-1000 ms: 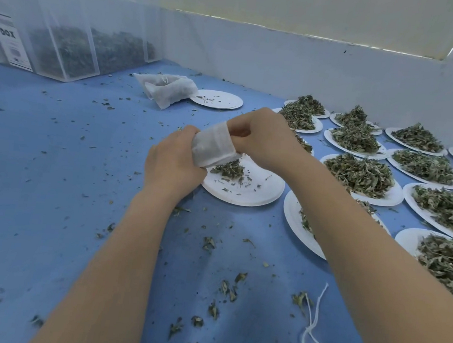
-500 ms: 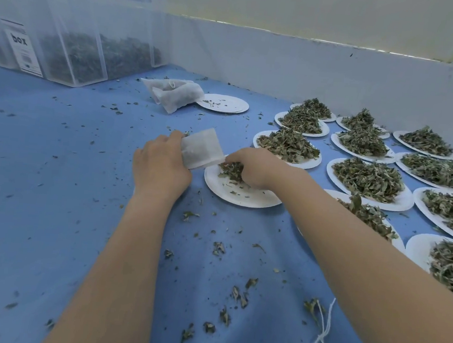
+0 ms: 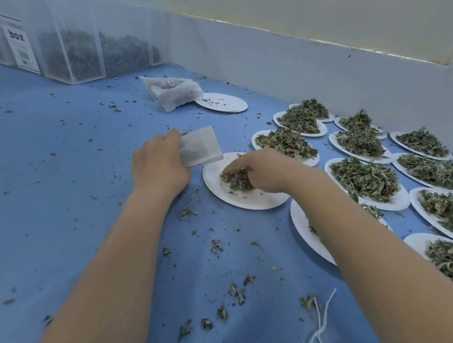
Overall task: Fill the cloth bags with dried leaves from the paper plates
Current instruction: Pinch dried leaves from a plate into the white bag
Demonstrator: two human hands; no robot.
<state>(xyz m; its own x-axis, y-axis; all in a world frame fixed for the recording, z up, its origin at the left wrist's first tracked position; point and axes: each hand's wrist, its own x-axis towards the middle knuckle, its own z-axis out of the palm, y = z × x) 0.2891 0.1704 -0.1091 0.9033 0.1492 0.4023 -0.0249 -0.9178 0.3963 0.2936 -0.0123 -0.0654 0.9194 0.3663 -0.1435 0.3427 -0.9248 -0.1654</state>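
left hand (image 3: 159, 165) grips a flat cloth bag (image 3: 200, 150), right-hand fingers (image 3: 237, 164) pinch crumbly dried leaves (image 3: 236, 179)

Both bare forearms reach forward over the paper plate (image 3: 245, 198), one hand to each side of it.

The left hand (image 3: 159, 165) sits just left of the plate, knuckles up, its fingers curled round a small cloth bag (image 3: 200, 150) that sticks up and tilts toward the plate's far-left rim. The right hand (image 3: 261, 172) lies over the plate itself, palm down, fingers bent and gathered on the small heap of dried leaves (image 3: 235, 179) at the middle. The right forearm crosses in from the lower right of the plate, the left forearm from below it.
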